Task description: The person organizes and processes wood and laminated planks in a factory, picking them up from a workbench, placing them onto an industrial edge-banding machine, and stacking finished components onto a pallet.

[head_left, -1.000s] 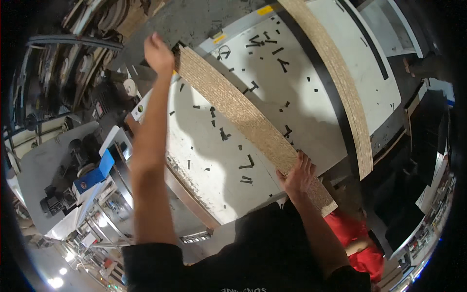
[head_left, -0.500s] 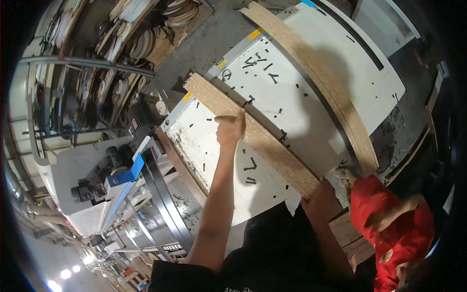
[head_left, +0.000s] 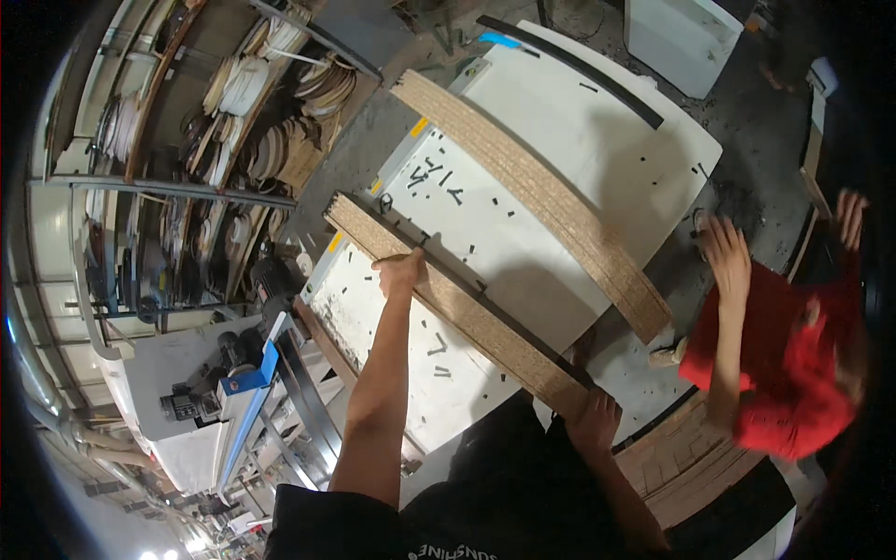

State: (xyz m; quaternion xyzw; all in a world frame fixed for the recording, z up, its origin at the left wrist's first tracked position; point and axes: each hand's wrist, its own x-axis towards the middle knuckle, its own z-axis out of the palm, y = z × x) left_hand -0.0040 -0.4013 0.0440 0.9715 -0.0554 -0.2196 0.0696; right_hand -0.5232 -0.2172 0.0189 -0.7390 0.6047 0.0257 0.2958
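Observation:
A long stack of particleboard strips (head_left: 476, 329) with a dark edge lies slantwise across the white table (head_left: 509, 266). My left hand (head_left: 401, 273) is closed over its middle, fingers across the top and near side. At the right end, my right hand (head_left: 595, 420) grips the stack's near corner. Farther away, a second, slightly bowed bundle of particleboard strips (head_left: 537, 182) lies across the same table, its right end sticking out past the edge. Neither of my hands touches that bundle.
A person in red (head_left: 775, 364) stands at the right with hands raised. Short black offcuts (head_left: 439, 345) are scattered on the table. Near the far edge lie a black strip (head_left: 597, 75) and a blue-handled tool (head_left: 504, 41). Machinery (head_left: 229, 373) and loaded shelves (head_left: 233, 103) stand left.
The view has shifted, so table and boards sit farther left. My left hand's fingers have closed over the stack. The person in red has drawn back from the far bundle, hands raised.

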